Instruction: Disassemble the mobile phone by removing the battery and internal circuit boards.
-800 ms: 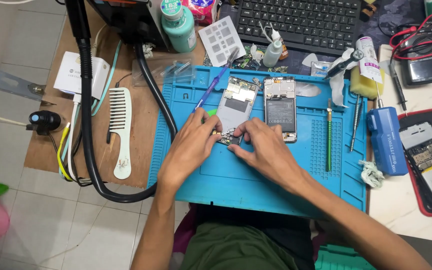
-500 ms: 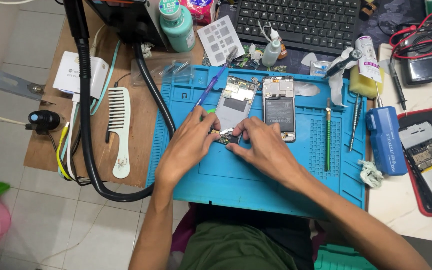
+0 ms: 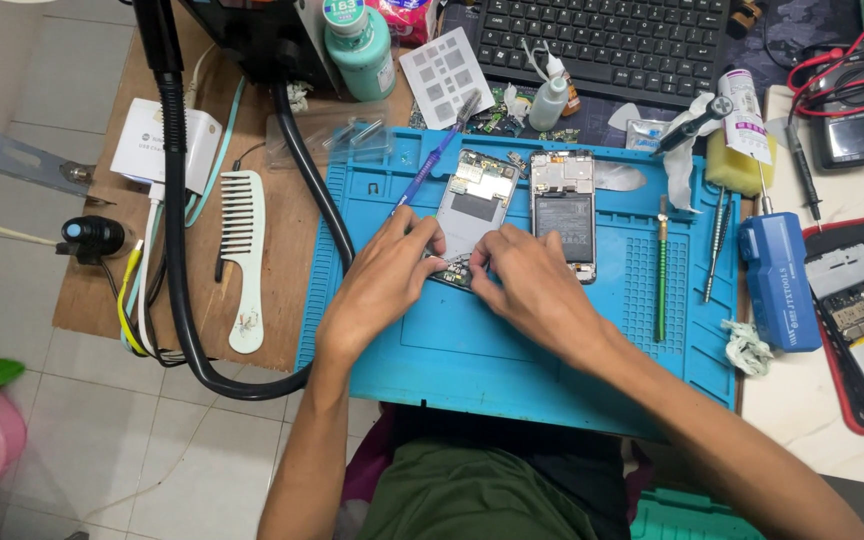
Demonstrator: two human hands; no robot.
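The near half of the blue work mat (image 3: pixel 472 350) lies bare, room enough to pass along its near edge. Toward the far edge, two opened phones (image 3: pixel 562 210) lie side by side (a purple-handled tool (image 3: pixel 430 168) slants just left of them). A green screwdriver (image 3: pixel 661 270) bars the right side; a thick black hose (image 3: pixel 177 250) curves round the near left corner.

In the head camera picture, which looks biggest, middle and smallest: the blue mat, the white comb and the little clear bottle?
1. The blue mat looks biggest by far; both hands work over it.
2. The white comb comes next.
3. The little clear bottle looks smallest.
All lie at about desk height, so nearness hardly matters.
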